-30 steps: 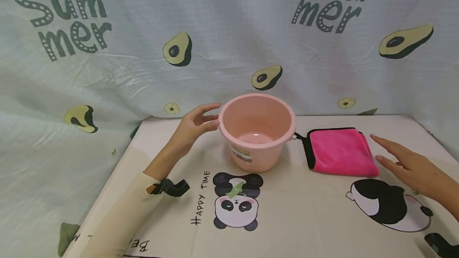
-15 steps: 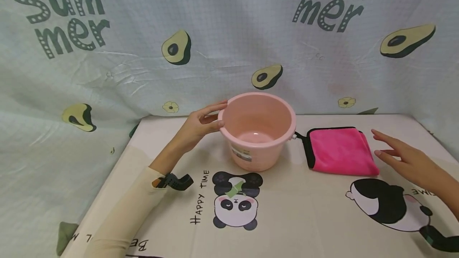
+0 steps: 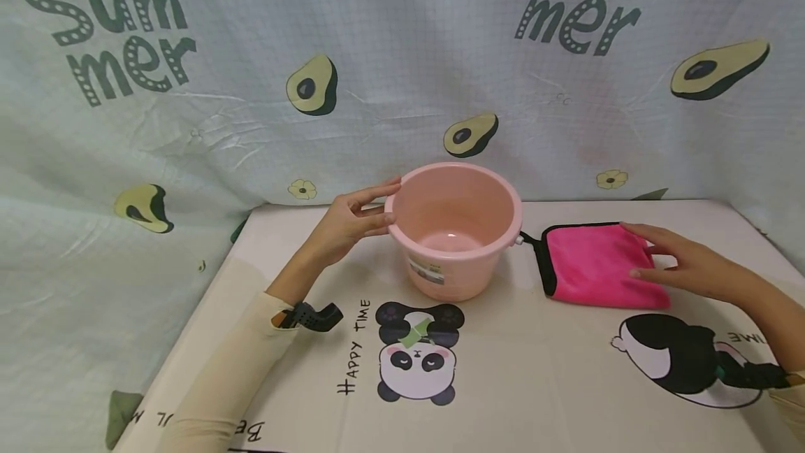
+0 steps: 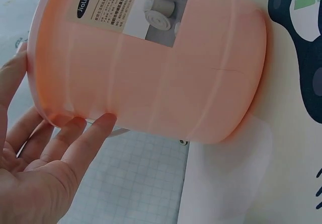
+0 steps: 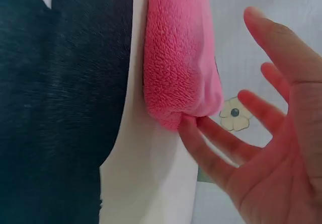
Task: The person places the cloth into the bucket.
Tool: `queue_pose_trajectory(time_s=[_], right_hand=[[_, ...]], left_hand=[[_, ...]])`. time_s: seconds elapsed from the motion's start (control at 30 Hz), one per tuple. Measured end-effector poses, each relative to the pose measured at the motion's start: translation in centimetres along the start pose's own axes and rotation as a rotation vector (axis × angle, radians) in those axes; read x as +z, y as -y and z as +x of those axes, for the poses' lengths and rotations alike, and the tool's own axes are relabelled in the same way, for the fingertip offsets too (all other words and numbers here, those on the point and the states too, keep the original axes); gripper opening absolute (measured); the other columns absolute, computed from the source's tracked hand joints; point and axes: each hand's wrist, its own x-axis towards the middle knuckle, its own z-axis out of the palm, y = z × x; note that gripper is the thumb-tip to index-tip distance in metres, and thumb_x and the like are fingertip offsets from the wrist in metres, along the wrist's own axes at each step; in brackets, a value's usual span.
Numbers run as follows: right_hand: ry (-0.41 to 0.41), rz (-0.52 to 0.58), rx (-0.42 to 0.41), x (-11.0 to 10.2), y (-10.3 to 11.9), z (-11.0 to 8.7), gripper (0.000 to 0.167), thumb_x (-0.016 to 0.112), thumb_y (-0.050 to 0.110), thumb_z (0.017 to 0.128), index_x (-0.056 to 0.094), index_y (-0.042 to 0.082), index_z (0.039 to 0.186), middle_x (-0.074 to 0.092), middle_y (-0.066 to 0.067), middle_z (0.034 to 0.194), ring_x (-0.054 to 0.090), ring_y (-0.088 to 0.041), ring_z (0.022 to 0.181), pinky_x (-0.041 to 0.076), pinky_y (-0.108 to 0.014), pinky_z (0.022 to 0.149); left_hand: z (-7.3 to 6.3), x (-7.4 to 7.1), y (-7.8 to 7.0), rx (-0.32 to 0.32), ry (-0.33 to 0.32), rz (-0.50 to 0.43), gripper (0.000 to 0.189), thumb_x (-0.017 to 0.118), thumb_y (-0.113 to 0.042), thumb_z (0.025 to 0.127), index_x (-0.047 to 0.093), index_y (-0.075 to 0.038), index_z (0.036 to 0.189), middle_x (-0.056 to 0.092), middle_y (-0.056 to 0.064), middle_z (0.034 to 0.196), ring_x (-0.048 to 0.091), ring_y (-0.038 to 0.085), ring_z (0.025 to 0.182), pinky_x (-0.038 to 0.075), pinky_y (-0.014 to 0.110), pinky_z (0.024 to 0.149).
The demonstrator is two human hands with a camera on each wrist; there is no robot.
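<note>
A pale pink bucket [image 3: 449, 278] stands upright, with a printed label [image 4: 156, 12] on its side. My left hand [image 3: 346, 226] is at its left side: the thumb touches the rim, and the extended fingertips rest against the outer wall in the left wrist view. To the bucket's right lies a folded hot-pink plush cloth [image 3: 591, 264] with black edging and a black loop. My right hand [image 3: 692, 264] reaches over the cloth's right end, fingers spread. In the right wrist view, two fingertips touch the end of the cloth [image 5: 176, 58], while the thumb stays apart from it.
The bucket and cloth sit near the back edge of a pale table [image 3: 534, 376] printed with a panda [image 3: 415, 369] and a black-and-white animal head [image 3: 666, 355]. A white curtain [image 3: 390, 40] with avocado prints hangs close behind. A dark camera strap [image 3: 314, 317] circles the left wrist.
My left hand has moved right from beside the bucket to touch its rim. My right hand has moved left from outside the cloth to its right end. Bucket and cloth have stayed put.
</note>
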Motion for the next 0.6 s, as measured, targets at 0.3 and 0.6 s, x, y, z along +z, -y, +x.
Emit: queue_pose_trajectory(time_s=[0.3,0.6], right_hand=[[0.120,-0.067,-0.004,0.3,-0.7,1.1,0.082,0.083,0.027,0.084,0.043,-0.003,0.149,0.030,-0.033,0.154,0.035,-0.056,0.132,0.054,-0.065,0.091],[0.173,-0.140,0.031,0.5,0.3,2.2,0.081,0.084,0.029,0.082,0.048,-0.004,0.146,0.032,-0.036,0.151,0.032,-0.061,0.132,0.043,-0.075,0.097]], left_hand=[[0.1,0.2,0.0,-0.003,0.004,0.004,0.054,0.069,0.002,0.095,0.053,-0.002,0.147,0.044,-0.002,0.159,0.059,0.031,0.129,0.059,0.038,0.094],[0.1,0.1,0.1,-0.003,0.013,-0.014,0.053,0.066,0.004,0.095,0.053,-0.001,0.147,0.044,-0.002,0.159,0.056,0.030,0.133,0.058,0.038,0.095]])
